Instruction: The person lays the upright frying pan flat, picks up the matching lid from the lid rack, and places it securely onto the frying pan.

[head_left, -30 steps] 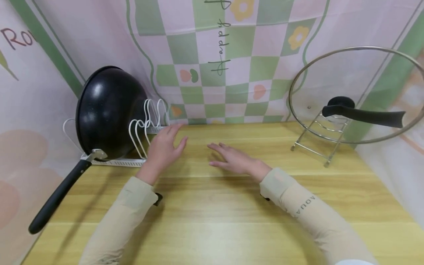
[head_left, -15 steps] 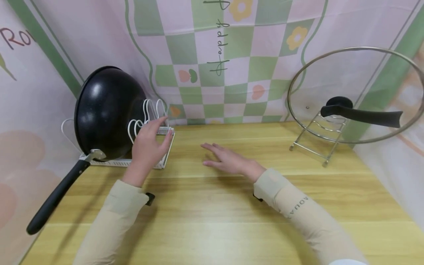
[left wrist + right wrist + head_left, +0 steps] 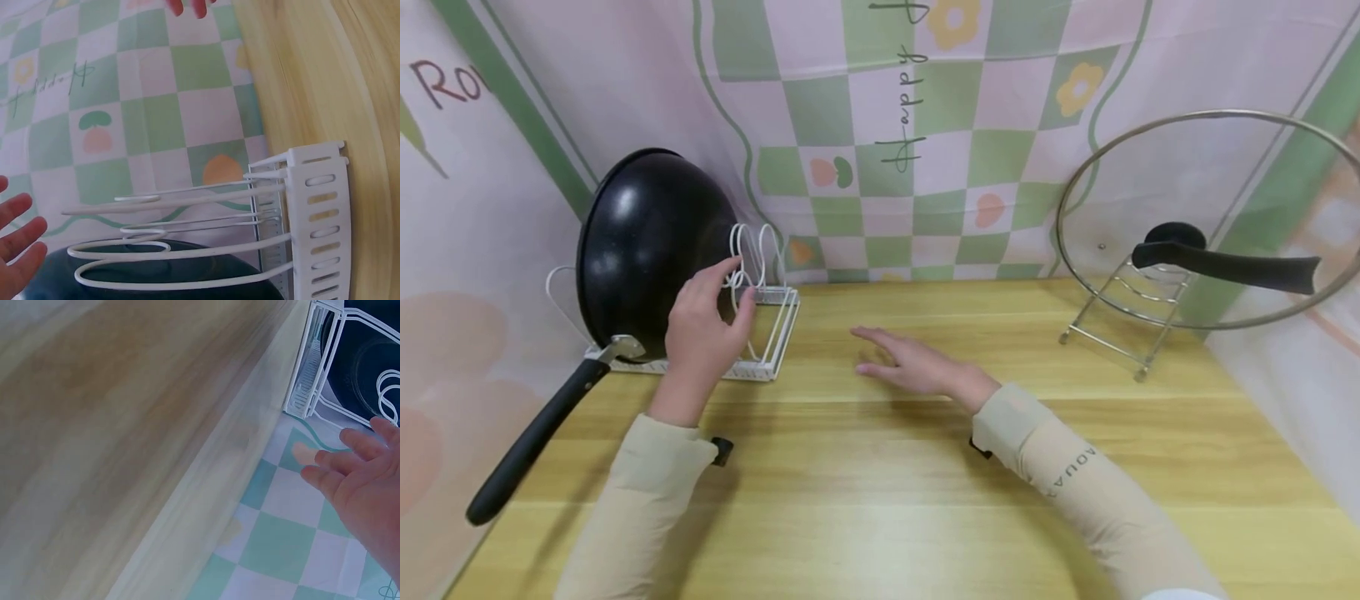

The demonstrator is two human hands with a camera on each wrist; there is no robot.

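Observation:
A black wok [image 3: 651, 242] stands on its side in a white wire rack [image 3: 767, 333] at the left, its long black handle [image 3: 538, 442] pointing toward the front left. My left hand [image 3: 703, 329] is in front of the wok and the rack's wire loops, fingers spread and bent a little, holding nothing. In the left wrist view its fingertips [image 3: 22, 250] show at the left edge, beside the loops [image 3: 181, 253]. Over the middle of the table, my right hand [image 3: 917, 362] points left with straight, relaxed fingers and nothing in it. The right wrist view shows that hand [image 3: 362, 475] near the rack [image 3: 315, 369].
At the right a large glass lid [image 3: 1240, 192] with a black handle [image 3: 1232, 262] leans in a small metal stand [image 3: 1105, 337]. A patterned cloth [image 3: 917, 167] hangs behind the wooden table [image 3: 880, 492].
My left hand has moved left, from the rack's right end to in front of the wok, uncovering that end. My right hand has shifted slightly left. Wok and lid stay put.

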